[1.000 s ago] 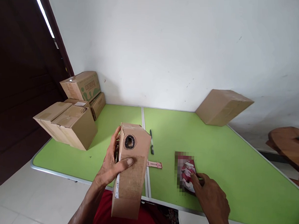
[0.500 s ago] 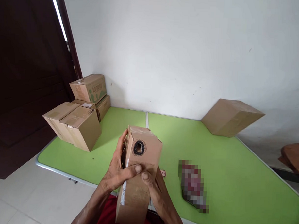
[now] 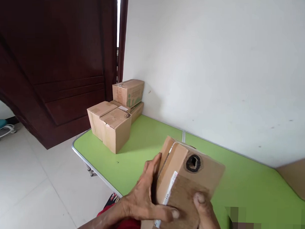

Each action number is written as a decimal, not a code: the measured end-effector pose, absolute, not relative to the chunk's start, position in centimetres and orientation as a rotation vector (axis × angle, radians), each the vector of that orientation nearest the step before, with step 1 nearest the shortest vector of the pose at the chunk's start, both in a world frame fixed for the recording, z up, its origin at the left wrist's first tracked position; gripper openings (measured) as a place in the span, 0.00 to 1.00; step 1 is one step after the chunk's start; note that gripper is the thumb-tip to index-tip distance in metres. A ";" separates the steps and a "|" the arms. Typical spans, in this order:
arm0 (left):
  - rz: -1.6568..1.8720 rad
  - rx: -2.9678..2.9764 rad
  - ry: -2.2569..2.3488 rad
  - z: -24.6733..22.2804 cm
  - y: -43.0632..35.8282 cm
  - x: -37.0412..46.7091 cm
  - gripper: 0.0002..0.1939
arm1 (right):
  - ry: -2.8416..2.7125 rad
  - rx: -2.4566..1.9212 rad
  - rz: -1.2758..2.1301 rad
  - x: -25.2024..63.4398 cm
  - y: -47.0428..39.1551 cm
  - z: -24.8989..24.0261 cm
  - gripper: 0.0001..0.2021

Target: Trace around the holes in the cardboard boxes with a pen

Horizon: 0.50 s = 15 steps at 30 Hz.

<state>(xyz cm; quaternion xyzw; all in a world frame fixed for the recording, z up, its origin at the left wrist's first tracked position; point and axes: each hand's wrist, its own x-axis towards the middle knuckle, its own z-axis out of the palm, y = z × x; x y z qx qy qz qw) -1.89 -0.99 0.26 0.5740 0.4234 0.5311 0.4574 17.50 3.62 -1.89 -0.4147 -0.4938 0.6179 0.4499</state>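
A brown cardboard box (image 3: pixel 190 182) with a dark round hole in its upper face is held up over the near edge of the green table (image 3: pixel 138 150). My left hand (image 3: pixel 146 199) grips its left side, thumb across the front. My right hand (image 3: pixel 206 213) holds the lower right of the box, thumb pressed on the front face. A white label strip runs down the box's left edge.
Several stacked cardboard boxes (image 3: pixel 114 121) sit at the table's far left corner by a dark wooden door (image 3: pixel 56 57). Another cardboard box (image 3: pixel 296 178) leans at the right edge. White wall behind, white tiled floor (image 3: pixel 27 190) to the left.
My right hand left the flat item on the table and took hold of the box. The view has swung left, and the box is now tilted to the right.
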 end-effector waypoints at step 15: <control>2.163 0.345 1.678 -4.8 -4.7 -17.6 0.38 | -1.758 -1.137 1.471 13.6 3.5 -2.0 0.31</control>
